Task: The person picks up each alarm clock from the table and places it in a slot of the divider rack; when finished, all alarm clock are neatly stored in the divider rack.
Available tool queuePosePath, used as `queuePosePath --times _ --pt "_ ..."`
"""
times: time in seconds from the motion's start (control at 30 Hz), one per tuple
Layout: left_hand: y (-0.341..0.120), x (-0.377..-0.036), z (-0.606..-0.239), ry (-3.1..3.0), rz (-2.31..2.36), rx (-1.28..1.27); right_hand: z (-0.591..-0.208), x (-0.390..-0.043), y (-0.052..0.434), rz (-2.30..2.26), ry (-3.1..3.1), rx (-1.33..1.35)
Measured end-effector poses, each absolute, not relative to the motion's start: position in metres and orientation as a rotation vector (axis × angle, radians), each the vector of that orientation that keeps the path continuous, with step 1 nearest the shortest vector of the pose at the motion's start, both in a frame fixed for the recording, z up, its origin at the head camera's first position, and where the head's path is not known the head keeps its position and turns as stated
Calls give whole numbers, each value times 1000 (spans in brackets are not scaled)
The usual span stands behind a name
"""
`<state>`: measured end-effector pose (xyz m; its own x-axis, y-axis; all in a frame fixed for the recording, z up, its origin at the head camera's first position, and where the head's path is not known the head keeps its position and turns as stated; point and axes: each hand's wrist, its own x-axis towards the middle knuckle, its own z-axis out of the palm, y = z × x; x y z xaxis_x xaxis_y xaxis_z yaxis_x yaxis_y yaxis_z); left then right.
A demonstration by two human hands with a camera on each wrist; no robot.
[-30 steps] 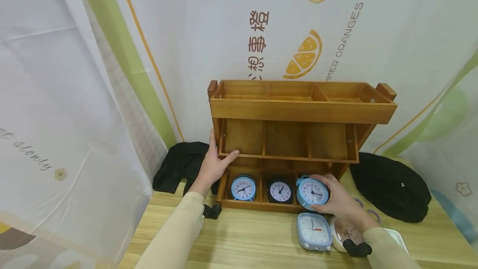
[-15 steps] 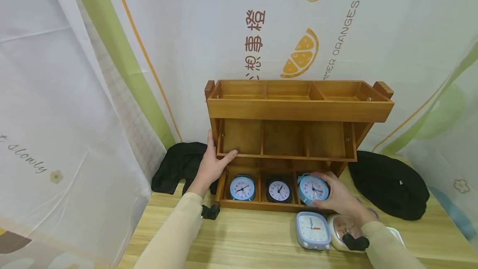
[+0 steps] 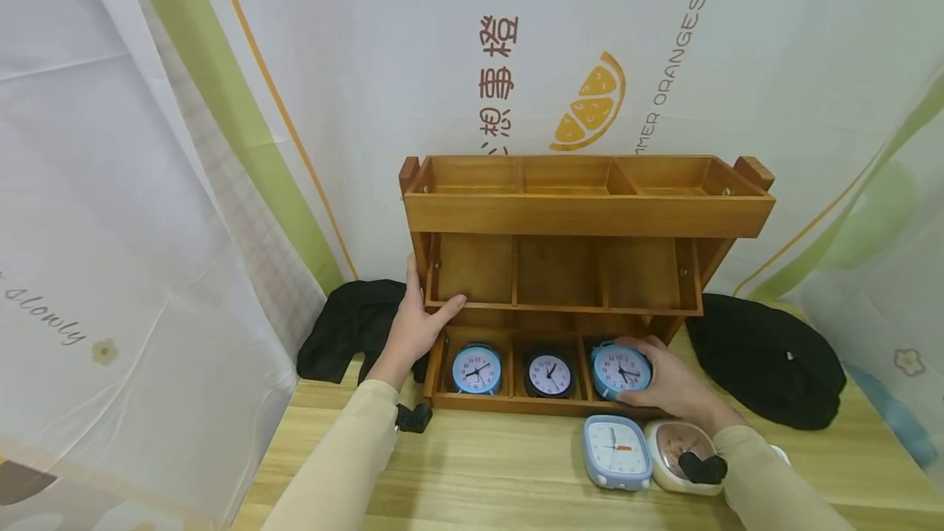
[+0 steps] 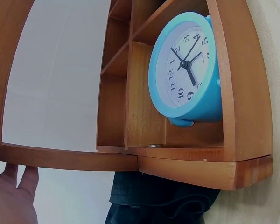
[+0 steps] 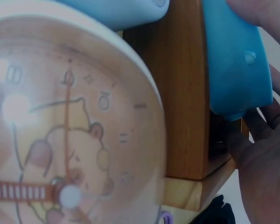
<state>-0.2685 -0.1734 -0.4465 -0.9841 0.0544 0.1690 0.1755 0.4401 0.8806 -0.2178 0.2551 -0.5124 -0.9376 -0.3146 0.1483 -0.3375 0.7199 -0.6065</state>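
Right hand [image 3: 674, 388], fingers curled around the round blue clock [image 3: 621, 370], has it in the wooden rack's [image 3: 590, 215] bottom-right compartment; can't tell if it's fully seated. Left hand [image 3: 418, 322] braces the rack's left side, fingers straight against the middle shelf, probably to steady it. Two more clocks lie on the tabletop [image 3: 479, 474] just in front.

Both arms reach forward in beige sleeves, each wrist wearing a small black camera. The left hand [image 3: 415, 326] is raised and stretched flat, its thumb pointing up and its fingers extended to the right. The right hand [image 3: 667, 384] sits lower, its fingers and thumb curled around a round object it grips.
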Motion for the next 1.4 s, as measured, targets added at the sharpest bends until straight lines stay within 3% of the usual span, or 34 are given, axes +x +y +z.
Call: queuePosePath --times 1.4 --pt "-174 -269 -447 -2559 -1588 -231 -514 -220 248 807 -3059 600"
